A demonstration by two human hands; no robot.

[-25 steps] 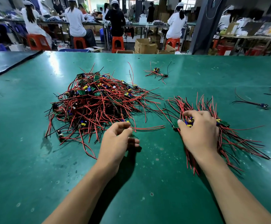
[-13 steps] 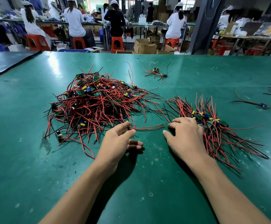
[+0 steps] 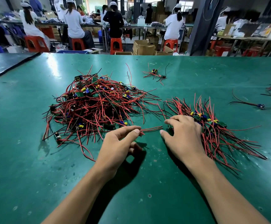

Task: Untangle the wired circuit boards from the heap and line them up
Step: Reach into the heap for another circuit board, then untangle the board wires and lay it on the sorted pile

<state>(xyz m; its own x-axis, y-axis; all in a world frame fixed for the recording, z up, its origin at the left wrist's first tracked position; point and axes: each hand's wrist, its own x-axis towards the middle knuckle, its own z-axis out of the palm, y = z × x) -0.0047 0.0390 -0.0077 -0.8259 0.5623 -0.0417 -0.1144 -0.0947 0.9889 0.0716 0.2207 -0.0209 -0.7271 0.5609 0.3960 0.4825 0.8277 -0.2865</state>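
On the spotted green table [image 3: 34, 159] (red stools [image 3: 116, 44] far beyond), the left hand [image 3: 118, 146] pinched a wire [image 3: 152, 128] near the heap [image 3: 96, 107], and the right hand [image 3: 184, 138] lay spread on boards [image 3: 212, 123].

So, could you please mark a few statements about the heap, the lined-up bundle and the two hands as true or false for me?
1. The tangled heap lies to the left of the lined-up bundle. True.
2. The right hand grips a board lifted clear of the table. False: it lies open, fingers spread, at the bundle's left edge.
3. The left hand pinches red wire ends at the heap's near side. True.
4. The table is red. False: it is green.
5. A small stray cluster of wired boards lies beyond the heap, apart from it. True.
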